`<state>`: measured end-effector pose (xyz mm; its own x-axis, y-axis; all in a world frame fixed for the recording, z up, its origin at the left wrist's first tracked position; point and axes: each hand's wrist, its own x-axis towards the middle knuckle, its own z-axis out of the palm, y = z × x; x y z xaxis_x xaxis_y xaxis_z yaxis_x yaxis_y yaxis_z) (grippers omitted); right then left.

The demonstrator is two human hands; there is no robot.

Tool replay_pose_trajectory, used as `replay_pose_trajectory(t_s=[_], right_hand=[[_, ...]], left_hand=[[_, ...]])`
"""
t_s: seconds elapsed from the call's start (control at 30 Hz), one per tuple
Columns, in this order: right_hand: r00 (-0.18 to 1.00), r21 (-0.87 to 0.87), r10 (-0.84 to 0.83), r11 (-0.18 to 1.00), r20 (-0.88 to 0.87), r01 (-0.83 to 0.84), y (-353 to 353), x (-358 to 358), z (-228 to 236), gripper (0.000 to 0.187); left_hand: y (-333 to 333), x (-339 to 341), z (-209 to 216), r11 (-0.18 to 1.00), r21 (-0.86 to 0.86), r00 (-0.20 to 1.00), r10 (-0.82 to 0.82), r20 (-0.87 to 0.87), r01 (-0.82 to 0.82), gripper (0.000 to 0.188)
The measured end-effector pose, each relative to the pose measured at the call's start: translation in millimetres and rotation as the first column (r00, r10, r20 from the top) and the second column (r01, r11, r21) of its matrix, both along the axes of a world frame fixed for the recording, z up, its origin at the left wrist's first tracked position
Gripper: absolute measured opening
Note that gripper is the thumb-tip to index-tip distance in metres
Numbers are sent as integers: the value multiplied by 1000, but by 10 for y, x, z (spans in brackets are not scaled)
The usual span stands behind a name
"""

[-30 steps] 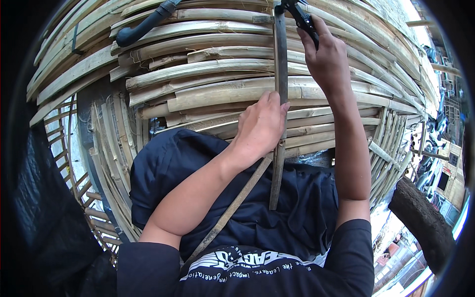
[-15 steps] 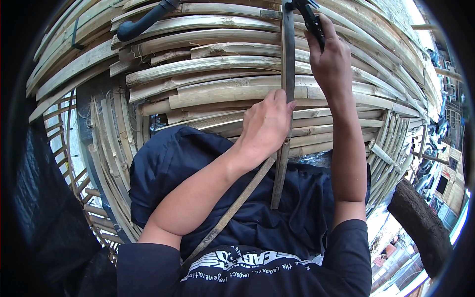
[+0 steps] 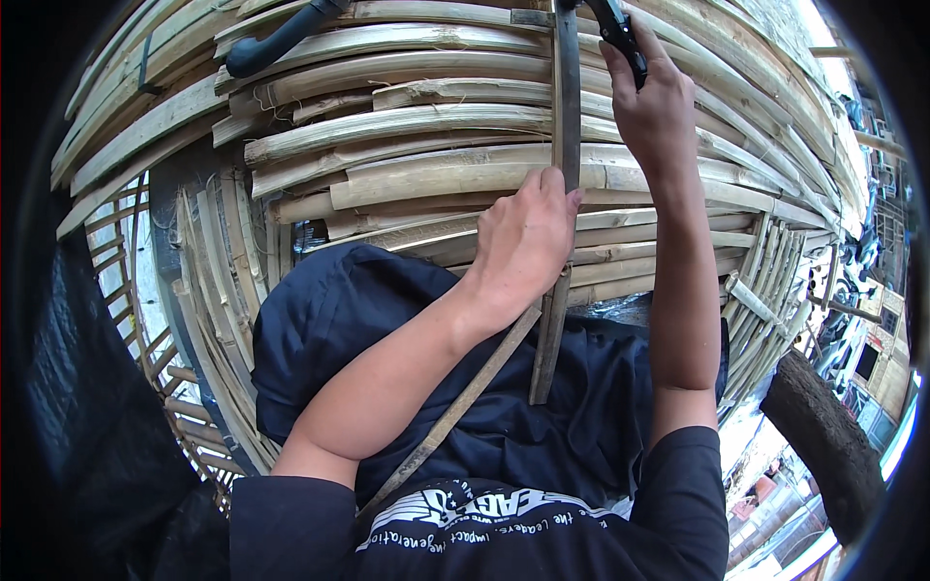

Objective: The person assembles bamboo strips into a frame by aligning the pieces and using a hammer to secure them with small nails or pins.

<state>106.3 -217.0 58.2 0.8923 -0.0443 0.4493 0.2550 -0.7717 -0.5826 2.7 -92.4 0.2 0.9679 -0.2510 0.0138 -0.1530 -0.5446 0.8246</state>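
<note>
A long, narrow dark wooden strip (image 3: 566, 107) runs lengthwise away from me, lying across the rows of split bamboo (image 3: 436, 118). Its near end reaches down over my lap. Around its middle my left hand (image 3: 526, 228) is closed, thumb along the right side. Farther off, my right hand (image 3: 655, 111) grips the black handle of a hammer (image 3: 620, 37). The hammer's head is mostly cut off by the upper rim, close to the strip's far end. A second thin wooden stick (image 3: 455, 412) lies slanted over the dark cloth on my lap.
A curved dark pipe-like piece (image 3: 281, 48) rests on the bamboo at upper left. Upright bamboo slats (image 3: 218, 252) stand on the left, and more slats (image 3: 765, 261) on the right. A thick dark log (image 3: 819, 441) leans at lower right.
My right hand and the hammer have shifted slightly up and right; less of the hammer's head shows. My left hand stays on the strip, nearly unmoved.
</note>
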Motion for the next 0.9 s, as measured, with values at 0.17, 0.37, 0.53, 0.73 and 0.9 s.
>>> replay_pose_trajectory(t_s=[0.17,0.37,0.53,0.73,0.9], right_hand=[[990,-75,11,997,144,-1,-43,-13,2,39],[962,-45,8,999,274,5,-145,16,-50,44],[997,-59,9,998,82,-4,-60,69,4,47],[999,-51,30,998,-14,-30,-57,57,4,48],[992,-78,-33,997,-123,23,-49,-32,106,44]], left_hand=[[10,6,41,999,37,999,-15,-36,16,25],[-14,28,60,999,37,999,-22,-39,23,25],[-5,42,16,999,52,999,-4,-34,6,24],[-17,-7,16,1000,11,999,16,-52,-15,23],[-11,30,41,1000,3,997,11,-79,-11,24]])
